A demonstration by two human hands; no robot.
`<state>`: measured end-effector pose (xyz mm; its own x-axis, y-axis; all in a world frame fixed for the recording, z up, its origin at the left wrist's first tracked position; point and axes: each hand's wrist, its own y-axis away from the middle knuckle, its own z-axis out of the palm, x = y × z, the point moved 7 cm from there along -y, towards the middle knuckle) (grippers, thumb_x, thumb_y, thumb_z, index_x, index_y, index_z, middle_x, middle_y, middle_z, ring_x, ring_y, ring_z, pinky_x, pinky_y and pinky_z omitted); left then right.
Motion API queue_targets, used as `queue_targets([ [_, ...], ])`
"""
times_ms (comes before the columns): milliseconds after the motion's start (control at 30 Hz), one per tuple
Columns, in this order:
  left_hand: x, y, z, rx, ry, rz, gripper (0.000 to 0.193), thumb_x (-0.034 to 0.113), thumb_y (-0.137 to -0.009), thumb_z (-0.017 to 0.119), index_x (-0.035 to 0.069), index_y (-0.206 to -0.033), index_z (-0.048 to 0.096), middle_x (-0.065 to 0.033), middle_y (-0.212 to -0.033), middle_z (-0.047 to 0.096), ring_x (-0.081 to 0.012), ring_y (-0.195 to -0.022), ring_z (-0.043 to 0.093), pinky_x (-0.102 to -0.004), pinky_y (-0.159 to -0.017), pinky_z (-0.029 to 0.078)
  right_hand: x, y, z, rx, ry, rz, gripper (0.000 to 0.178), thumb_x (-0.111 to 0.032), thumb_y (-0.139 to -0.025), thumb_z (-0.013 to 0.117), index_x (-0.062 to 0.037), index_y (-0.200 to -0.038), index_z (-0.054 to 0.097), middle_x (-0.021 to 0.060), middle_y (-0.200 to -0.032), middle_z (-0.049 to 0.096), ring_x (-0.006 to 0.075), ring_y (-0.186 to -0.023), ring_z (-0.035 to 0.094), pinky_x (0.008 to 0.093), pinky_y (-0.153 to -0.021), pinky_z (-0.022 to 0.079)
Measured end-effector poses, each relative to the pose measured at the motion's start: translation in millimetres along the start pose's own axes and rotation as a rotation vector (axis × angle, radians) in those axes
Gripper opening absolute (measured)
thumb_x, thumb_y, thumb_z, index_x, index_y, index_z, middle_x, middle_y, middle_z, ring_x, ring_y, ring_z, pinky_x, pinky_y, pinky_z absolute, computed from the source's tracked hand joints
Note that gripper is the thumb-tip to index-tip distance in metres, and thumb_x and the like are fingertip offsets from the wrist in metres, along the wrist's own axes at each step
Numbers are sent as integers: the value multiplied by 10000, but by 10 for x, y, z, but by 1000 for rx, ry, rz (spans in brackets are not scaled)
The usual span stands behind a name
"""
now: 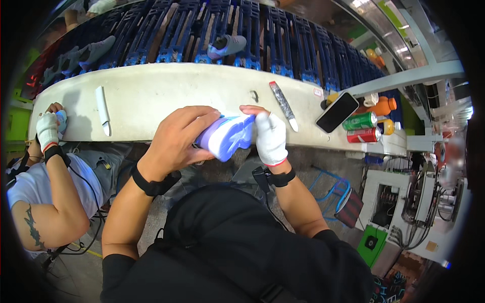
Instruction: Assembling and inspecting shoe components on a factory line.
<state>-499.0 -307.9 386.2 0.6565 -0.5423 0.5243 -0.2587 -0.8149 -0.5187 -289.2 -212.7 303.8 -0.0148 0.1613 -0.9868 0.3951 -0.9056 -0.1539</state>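
A lavender sneaker (227, 135) with a white-and-purple sole is held up in front of me at the table's near edge, its sole side turned partly toward me. My left hand (177, 134), bare, wraps around one end of it, with the thumb on top and fingers beneath. My right hand (270, 137), in a white glove with bare fingertips, closes on the other end; the shoe hides part of its fingers. Beyond the shoe a small dark ring-like piece (254, 95) lies on the pale tabletop (187, 91).
A white-handled cutter (102, 111) lies left; a wrapped, red-ended knife-like tool (284, 106) lies right. Phone (337, 112), cans (359, 121) and bottles (384, 106) crowd the right end. A blue slatted conveyor (177, 33) carries several shoes behind. At left, a co-worker's gloved hand (47, 130) holds a blue shoe.
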Motion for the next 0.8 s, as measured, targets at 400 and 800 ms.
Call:
queue_targets([
  [400, -348, -159, 355, -95, 316, -391, 776, 254, -785, 993, 62, -1375, 527, -258, -1155, 761, -490, -1112, 738, -505, -917, 592, -253, -311, 451, -27, -105, -328, 465, -417, -1086, 692, -33, -1337, 613, 143, -1331, 670, 247, -1195, 660, 403, -1078, 514],
  [800, -228, -721, 482, -161, 71, -261, 698, 332, -767, 977, 5, -1247, 590, -239, -1043, 762, -479, -973, 739, -511, -838, 583, -144, -418, 203, -35, -225, -13, 489, -457, -1209, 397, -61, -1461, 537, 47, -1202, 570, 141, -1146, 557, 330, -1050, 464],
])
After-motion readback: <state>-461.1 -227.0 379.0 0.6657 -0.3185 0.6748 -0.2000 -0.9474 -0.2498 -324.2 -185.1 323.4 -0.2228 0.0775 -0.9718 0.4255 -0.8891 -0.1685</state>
